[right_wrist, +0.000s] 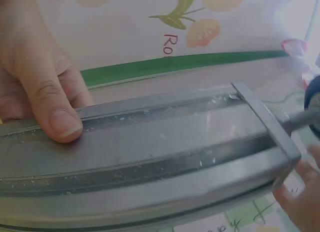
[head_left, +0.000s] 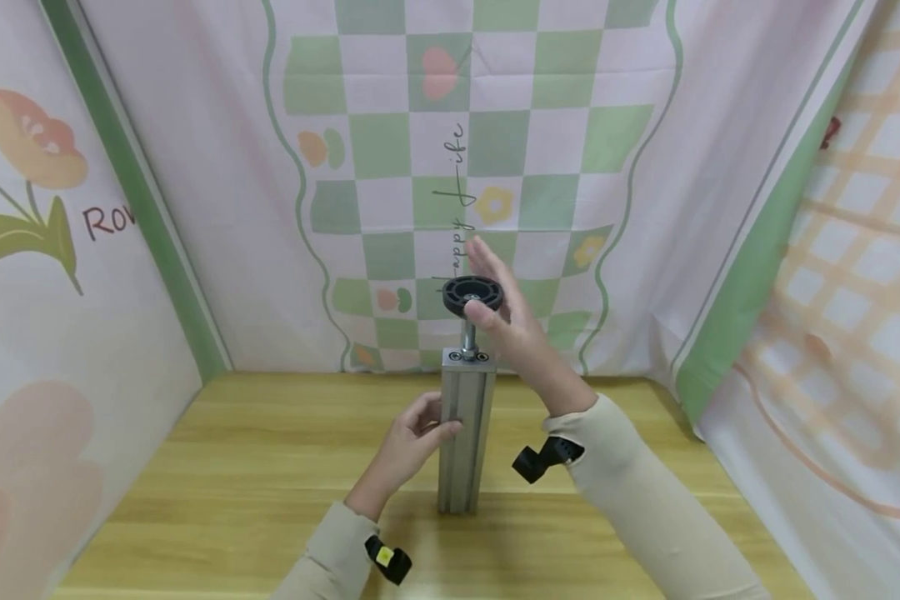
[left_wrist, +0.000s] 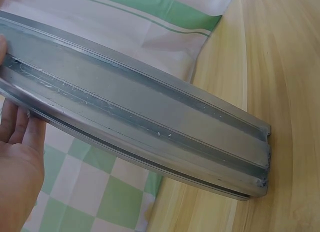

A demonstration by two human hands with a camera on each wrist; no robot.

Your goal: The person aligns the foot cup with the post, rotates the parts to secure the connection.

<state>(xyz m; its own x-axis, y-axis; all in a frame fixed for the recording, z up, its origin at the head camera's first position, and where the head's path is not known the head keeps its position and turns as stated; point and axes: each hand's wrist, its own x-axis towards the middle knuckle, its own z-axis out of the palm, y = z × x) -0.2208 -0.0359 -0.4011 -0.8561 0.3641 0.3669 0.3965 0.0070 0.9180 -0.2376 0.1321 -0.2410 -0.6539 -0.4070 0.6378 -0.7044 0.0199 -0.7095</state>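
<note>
My left hand (head_left: 412, 437) gripped the stiff, heavy-looking metal bar (head_left: 465, 429) mid-frame; my right hand (head_left: 506, 321), fingers straight, touched its black foot (head_left: 472, 295), the likelier slippery hold.

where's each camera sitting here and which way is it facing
Head: worn high, looking forward and down at the table; shows both sleeves, left hand gripping the metal bar, right hand at the black wheel.
Left wrist: beside the bar, facing its bottom end; palm shows.
Right wrist: facing its top end; left thumb shows.
All share the bar.
</note>
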